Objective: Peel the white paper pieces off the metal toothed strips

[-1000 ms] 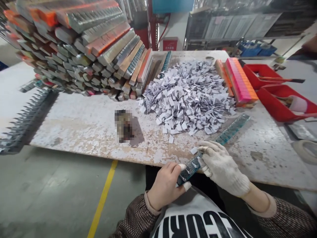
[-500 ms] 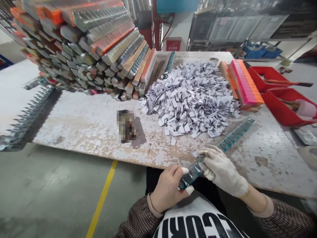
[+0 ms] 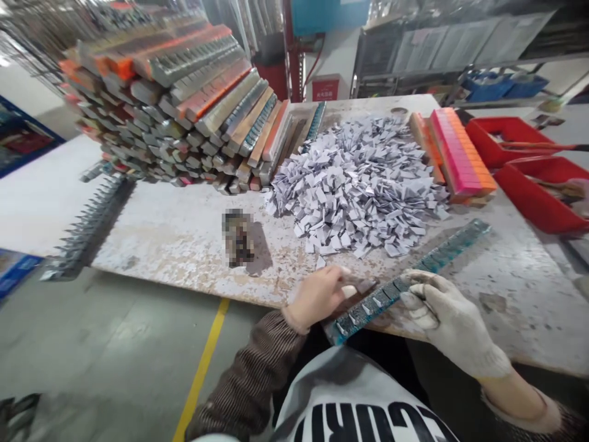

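Note:
A long slotted bar (image 3: pixel 389 293), dark with blue-green edges, lies slantwise over the table's front edge. Several small white pieces stick up from slots at its near end. My right hand (image 3: pixel 453 325), in a white knit glove, has its fingers curled against the bar's right side, pinching it about midway; whether a small piece is also in them is hidden. My left hand (image 3: pixel 322 296), with white covers on thumb and forefinger, hovers just left of the bar, slightly blurred. Its thumb and forefinger are apart, with nothing visible between. Beyond it spreads a heap of small white paper pieces (image 3: pixel 354 184).
Many similar bars (image 3: pixel 184 123) are stacked at the back left. A spiky row of metal pieces (image 3: pixel 89 227) sits at the left edge. A pink-orange block (image 3: pixel 462 153) and red bins (image 3: pixel 534 196) stand on the right. A pixelated object (image 3: pixel 238 238) rests left of the heap.
My left hand has let go of the bar's near end and moved up and left towards the heap. My right hand has shifted right along with the bar.

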### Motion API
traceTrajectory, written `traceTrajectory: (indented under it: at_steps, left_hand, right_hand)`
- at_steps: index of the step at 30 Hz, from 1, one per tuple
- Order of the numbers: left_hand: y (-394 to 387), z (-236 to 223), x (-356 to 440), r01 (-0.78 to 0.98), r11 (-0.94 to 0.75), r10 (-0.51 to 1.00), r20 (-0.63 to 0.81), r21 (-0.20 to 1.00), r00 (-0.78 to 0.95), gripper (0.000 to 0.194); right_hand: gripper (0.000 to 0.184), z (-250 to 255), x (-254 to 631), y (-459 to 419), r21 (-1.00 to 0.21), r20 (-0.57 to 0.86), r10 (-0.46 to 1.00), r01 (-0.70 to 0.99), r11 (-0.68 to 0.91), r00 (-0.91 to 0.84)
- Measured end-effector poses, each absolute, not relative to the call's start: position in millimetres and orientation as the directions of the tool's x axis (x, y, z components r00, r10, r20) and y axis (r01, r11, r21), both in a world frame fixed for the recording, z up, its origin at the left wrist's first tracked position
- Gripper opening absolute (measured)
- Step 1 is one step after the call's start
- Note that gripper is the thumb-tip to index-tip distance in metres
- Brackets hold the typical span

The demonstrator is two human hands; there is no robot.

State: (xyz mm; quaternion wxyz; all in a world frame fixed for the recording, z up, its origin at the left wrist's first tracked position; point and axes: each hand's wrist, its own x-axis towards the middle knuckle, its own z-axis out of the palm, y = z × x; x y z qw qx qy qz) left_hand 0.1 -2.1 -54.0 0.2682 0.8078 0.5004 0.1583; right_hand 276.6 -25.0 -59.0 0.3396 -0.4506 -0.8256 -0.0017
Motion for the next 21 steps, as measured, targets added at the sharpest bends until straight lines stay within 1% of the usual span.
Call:
traceTrajectory:
  at_steps: [1, 2, 4, 7, 10, 13, 15, 16, 18, 20, 21]
  left_hand:
    - [8.2, -53.5, 11.0, 0.747, -0.428, 0.853, -0.046, 0.508, 0.52, 0.02]
    - [17.8, -53.6, 21.9, 0.741, -0.462, 0.826, -0.066, 0.488, 0.559, 0.018]
    - [33.6, -54.9, 40.8, 0.732, -0.494, 0.797, -0.093, 0.469, 0.597, 0.018]
    - [45.6, -57.6, 57.7, 0.722, -0.518, 0.769, -0.12, 0.458, 0.628, 0.019]
    - [46.5, -60.3, 61.5, 0.693, -0.545, 0.728, -0.144, 0.472, 0.67, 0.02]
    - [45.3, -60.8, 54.7, 0.665, -0.513, 0.722, -0.146, 0.543, 0.676, 0.02]
    - [43.9, -57.1, 46.7, 0.671, -0.463, 0.76, -0.13, 0.579, 0.637, 0.021]
    - [42.3, -53.6, 42.5, 0.668, -0.434, 0.781, -0.116, 0.604, 0.613, 0.022]
    - [36.3, -43.9, 35.1, 0.614, -0.386, 0.803, -0.077, 0.688, 0.591, 0.026]
    - [26.5, -33.0, 30.2, 0.499, -0.333, 0.806, -0.033, 0.8, 0.591, 0.029]
    - [20.8, -28.1, 28.7, 0.435, -0.31, 0.799, -0.016, 0.845, 0.601, 0.029]
  right_hand:
    - [0.014, -58.7, 277.0, -27.6, -0.295, 0.565, 0.735, 0.74, 0.605, -0.375]
    - [0.014, -59.0, 278.3, -30.1, -0.293, 0.568, 0.728, 0.732, 0.615, -0.384]
    - [0.014, -62.4, 284.5, -34.1, -0.302, 0.567, 0.73, 0.728, 0.615, -0.382]
    - [0.007, -72.7, 299.7, -37.0, -0.307, 0.538, 0.767, 0.767, 0.564, -0.349]
    - [0.005, -82.6, 310.4, -38.2, -0.326, 0.509, 0.799, 0.788, 0.522, -0.32]
    - [0.006, -84.1, 308.2, -38.1, -0.33, 0.51, 0.804, 0.793, 0.512, -0.307]
    - [0.003, -80.4, 300.6, -36.1, -0.327, 0.525, 0.803, 0.804, 0.496, -0.282]
    - [0.004, -77.9, 295.7, -34.2, -0.319, 0.53, 0.803, 0.814, 0.486, -0.272]
    - [0.016, -73.3, 284.9, -29.4, -0.297, 0.543, 0.797, 0.828, 0.476, -0.264]
    - [0.029, -69.7, 273.4, -24.3, -0.29, 0.555, 0.776, 0.805, 0.518, -0.3]
    - [0.031, -68.1, 267.5, -22.3, -0.307, 0.557, 0.763, 0.773, 0.556, -0.328]
